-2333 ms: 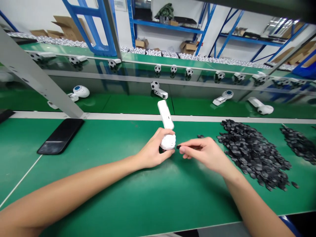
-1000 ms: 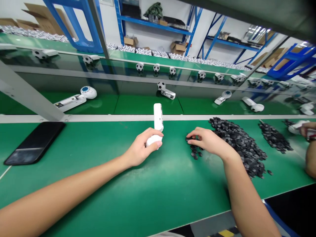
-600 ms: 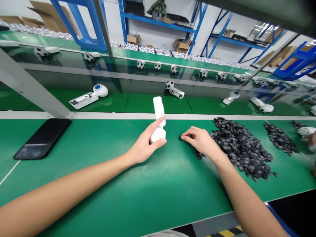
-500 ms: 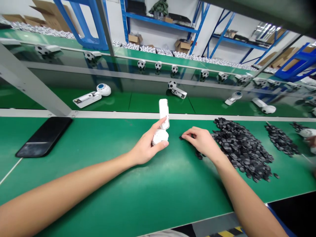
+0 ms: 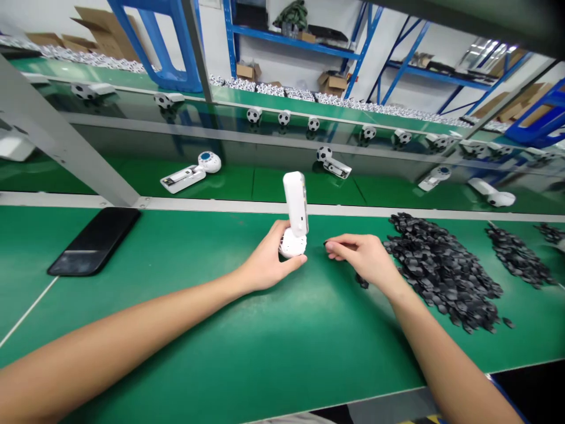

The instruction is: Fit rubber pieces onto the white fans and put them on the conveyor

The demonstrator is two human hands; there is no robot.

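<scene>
My left hand [image 5: 274,257] grips a white plastic device [image 5: 295,203] by its rounded end, with the long flat arm of the device pointing up and away from me. To its right, my right hand [image 5: 355,252] is closed in a pinch, and a bit of a small black plastic piece [image 5: 325,242] shows at the fingertips. Under that hand's wrist lie a few loose black pieces [image 5: 362,281]. A large heap of black pieces [image 5: 441,271] spreads to the right of my right forearm.
A black phone [image 5: 95,241] lies at the left. Beyond the white rail [image 5: 220,205], a green conveyor belt [image 5: 273,182] carries white devices, some with football-patterned heads [image 5: 324,154]. A smaller black heap [image 5: 518,256] is farther right. A slanted metal post [image 5: 75,135] rises at the left.
The white device has turned in my left hand, showing its side, and my index finger has come off its arm. My right fingertips have lifted slightly with the black piece.
</scene>
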